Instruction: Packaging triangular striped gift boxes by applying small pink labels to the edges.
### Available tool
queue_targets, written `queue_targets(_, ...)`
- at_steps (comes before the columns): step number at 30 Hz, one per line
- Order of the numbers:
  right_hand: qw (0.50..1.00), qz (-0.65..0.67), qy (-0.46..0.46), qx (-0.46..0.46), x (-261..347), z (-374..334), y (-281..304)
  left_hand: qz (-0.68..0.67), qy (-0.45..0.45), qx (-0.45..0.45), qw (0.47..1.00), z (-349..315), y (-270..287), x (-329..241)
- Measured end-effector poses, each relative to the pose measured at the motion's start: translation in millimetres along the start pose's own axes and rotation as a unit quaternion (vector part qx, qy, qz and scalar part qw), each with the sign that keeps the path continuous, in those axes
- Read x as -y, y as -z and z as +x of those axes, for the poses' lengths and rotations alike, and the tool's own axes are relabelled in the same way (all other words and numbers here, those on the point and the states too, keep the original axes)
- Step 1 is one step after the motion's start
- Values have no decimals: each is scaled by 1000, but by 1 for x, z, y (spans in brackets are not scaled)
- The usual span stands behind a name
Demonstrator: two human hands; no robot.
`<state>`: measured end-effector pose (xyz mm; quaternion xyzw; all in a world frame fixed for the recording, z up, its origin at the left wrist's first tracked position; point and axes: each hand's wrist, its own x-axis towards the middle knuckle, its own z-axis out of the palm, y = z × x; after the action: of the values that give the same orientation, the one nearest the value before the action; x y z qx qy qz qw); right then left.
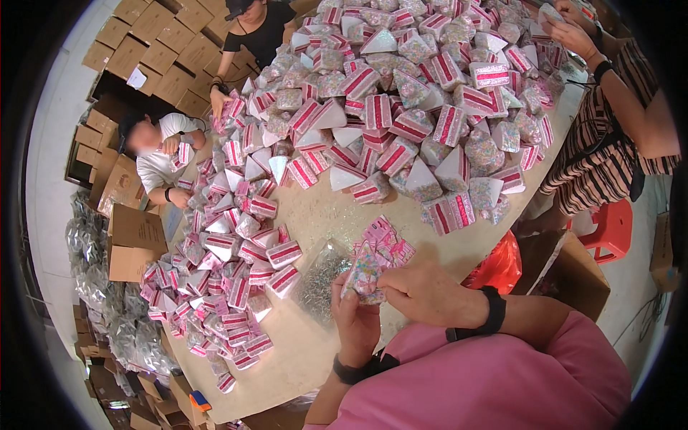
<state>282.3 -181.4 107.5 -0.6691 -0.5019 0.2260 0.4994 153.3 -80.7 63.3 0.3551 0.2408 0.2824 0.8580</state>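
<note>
A toy cake slice (364, 274) with a sprinkle-covered, triangular top is upright in my left hand (355, 326), whose fingers wrap its lower left side. My right hand (430, 292) is closed at the slice's right edge, with thumb and forefinger pinched there. Whether a small tag or thread sits in that pinch is hidden. Just beyond the slice, several pink printed cards (387, 240) lie loosely stacked on the tan table (301, 358). Beside them, left of my hands, is a clear plastic bag (322, 283) of silvery, tinsel-like bits.
A big heap of pink-and-white cake slices (408, 122) covers the far table; another pile (222, 265) runs down its left side. Three people work around the table. At right are a red plastic bag (498, 265), an open carton (566, 269) and a red stool (609, 229).
</note>
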Motion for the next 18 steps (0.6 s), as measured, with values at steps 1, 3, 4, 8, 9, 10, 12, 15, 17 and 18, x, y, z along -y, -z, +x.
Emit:
queue_targets(1,1000,-6,3,2,2,0,1,-8,13,1,1000,1,-1,0)
queue_targets(3,1000,-20,13,0,3,0,1,-16,27,0,1000,1,-1,1)
queue_targets(4,999,-28,21,-4,3,0,1,-17,28,-2,999,1,0,2)
queue_targets(8,998,-35,53,-25,5,2,-2,-5,26,-8,1000,1,4,3)
queue_targets(9,998,-38,52,-25,5,2,-2,-4,19,-10,1000,1,4,3)
queue_targets(10,998,-40,51,-26,6,2,-1,-2,11,-12,1000,1,4,3)
queue_targets(12,998,-45,39,-2,7,3,0,-1,1,-13,1000,1,4,3)
queue_targets(15,998,-48,16,49,9,5,6,3,-11,-14,1000,1,5,3)
queue_targets(17,997,-48,10,52,10,6,7,10,-22,-21,999,2,6,3)
queue_targets(18,997,-51,9,49,9,6,6,14,-30,-21,999,2,6,3)
